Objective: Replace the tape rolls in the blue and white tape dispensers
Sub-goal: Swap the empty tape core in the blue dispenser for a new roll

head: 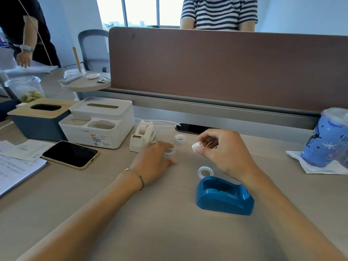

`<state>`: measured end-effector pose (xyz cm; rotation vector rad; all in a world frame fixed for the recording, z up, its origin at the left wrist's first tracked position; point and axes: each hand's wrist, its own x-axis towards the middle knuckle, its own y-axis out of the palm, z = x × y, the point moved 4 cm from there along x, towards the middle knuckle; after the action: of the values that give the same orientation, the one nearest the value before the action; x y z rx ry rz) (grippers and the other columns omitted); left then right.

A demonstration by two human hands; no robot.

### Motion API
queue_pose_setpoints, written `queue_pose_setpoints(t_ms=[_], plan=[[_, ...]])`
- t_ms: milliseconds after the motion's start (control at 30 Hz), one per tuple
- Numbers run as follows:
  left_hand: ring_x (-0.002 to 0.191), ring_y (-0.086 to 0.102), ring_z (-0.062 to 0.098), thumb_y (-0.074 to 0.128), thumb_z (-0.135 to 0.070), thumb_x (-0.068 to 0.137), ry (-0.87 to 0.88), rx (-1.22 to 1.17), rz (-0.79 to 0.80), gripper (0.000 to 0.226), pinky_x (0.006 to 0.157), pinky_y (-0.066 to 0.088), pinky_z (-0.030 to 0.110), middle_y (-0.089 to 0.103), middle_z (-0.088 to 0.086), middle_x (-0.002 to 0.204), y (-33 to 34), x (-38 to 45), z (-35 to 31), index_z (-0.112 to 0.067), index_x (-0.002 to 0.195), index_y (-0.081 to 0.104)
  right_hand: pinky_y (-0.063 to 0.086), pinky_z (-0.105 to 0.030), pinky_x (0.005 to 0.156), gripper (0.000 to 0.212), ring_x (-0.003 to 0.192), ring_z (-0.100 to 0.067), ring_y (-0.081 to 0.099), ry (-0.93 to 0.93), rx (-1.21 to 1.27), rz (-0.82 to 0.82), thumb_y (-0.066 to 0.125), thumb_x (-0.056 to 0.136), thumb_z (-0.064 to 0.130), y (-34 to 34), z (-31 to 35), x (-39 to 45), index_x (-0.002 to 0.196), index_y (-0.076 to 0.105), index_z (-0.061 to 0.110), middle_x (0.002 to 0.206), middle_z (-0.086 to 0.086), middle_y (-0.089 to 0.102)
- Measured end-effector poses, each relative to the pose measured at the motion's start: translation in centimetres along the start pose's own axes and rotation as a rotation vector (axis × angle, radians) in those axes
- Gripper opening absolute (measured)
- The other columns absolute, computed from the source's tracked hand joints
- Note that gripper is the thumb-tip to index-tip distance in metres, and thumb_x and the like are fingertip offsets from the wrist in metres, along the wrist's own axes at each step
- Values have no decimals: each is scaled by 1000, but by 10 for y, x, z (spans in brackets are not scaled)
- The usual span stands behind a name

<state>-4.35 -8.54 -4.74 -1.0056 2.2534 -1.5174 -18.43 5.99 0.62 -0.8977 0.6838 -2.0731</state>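
The blue tape dispenser [224,194] sits on the desk near me with its roll bay showing no roll. A white ring [205,171] leans just behind it. The white dispenser [142,135] stands further back with a roll in it. My left hand [154,161] rests on a clear tape roll [169,152] lying on the desk, fingers closed around it. My right hand [224,149] hovers above the desk and pinches a small white spool core [195,146] between thumb and fingers. Another tape roll [179,139] lies flat between the hands, near the divider.
A phone [70,154] and papers [17,166] lie at the left. Two tissue boxes [96,122] stand behind them. A blue cup [327,136] on a napkin is at the right. A brown divider [226,68] closes the back; two people stand beyond.
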Motion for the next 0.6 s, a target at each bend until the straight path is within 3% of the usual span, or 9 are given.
queue_pose_setpoints(t_ms=[100, 200, 333, 400, 467, 600], plan=[[132, 51, 25, 68, -43, 88, 45, 113, 32, 52, 112, 37, 32, 53, 4, 147, 11, 1, 1, -26, 136, 60, 58, -25, 73, 11, 78, -5, 66, 2, 2, 1, 78, 82, 36, 0, 0, 1, 91, 74, 31, 81, 17, 70], [113, 62, 25, 67, -36, 88, 51, 105, -65, 32, 96, 47, 33, 62, 2, 128, 11, 6, 5, -20, 116, 72, 59, -25, 73, 10, 78, -5, 66, 10, 6, 5, 78, 82, 36, -1, 0, 1, 91, 74, 31, 81, 18, 70], [93, 68, 29, 61, -22, 92, 79, 117, -133, 16, 79, 52, 36, 70, 4, 107, 12, 6, 5, -13, 97, 73, 60, -25, 76, 11, 80, -4, 66, 11, 1, 27, 78, 83, 32, 2, 1, -1, 93, 75, 31, 83, 17, 70], [85, 70, 24, 62, -23, 94, 6, -90, -176, 15, 78, 54, 35, 75, 2, 93, 6, 6, 4, -14, 93, 74, 60, -26, 77, 13, 79, -4, 67, 4, 12, 28, 79, 82, 27, 2, 3, -1, 94, 75, 29, 83, 15, 71], [80, 73, 21, 62, -21, 95, -107, -469, -161, 15, 78, 59, 32, 77, 2, 85, 0, 7, 1, -15, 90, 74, 59, -25, 77, 18, 79, -5, 68, -6, 34, 18, 79, 81, 23, 2, 6, -2, 98, 75, 29, 83, 14, 71], [78, 78, 25, 54, -17, 101, -153, -991, -98, 21, 66, 63, 27, 78, 12, 85, -13, 0, -22, -13, 91, 73, 58, -21, 75, 21, 80, -4, 67, -55, 36, -51, 78, 84, 28, 0, 15, -7, 104, 72, 30, 86, 14, 71]])
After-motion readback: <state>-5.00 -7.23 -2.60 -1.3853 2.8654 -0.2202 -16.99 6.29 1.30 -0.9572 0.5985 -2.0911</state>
